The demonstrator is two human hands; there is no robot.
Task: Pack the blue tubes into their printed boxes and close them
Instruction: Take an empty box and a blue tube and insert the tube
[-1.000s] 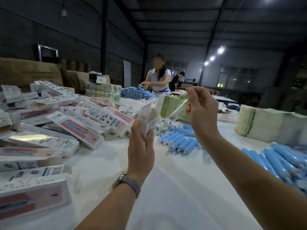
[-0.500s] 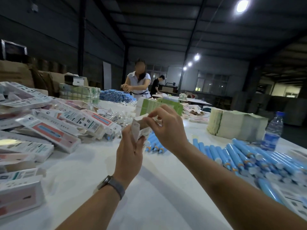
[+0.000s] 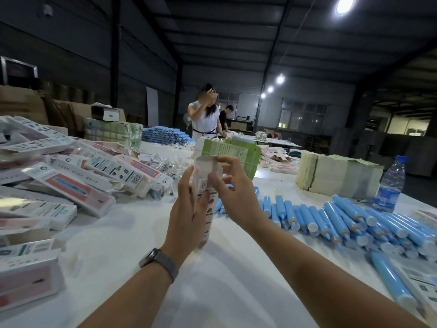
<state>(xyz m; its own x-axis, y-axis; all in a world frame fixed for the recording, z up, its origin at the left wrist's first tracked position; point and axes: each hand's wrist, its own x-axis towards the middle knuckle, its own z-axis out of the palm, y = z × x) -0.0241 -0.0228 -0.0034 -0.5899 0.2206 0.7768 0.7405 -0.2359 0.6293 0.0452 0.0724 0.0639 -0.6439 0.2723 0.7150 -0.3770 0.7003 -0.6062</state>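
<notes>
The left hand (image 3: pixel 186 216) grips the printed box (image 3: pixel 205 185) standing tall, and the right hand (image 3: pixel 233 192) pinches its open top flap (image 3: pixel 208 159), just above both grips.

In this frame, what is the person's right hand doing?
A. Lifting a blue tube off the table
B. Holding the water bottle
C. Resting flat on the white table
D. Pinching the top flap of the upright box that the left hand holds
D: the right hand pinches the open top flap of the printed box, which the left hand holds upright above the table.
</notes>
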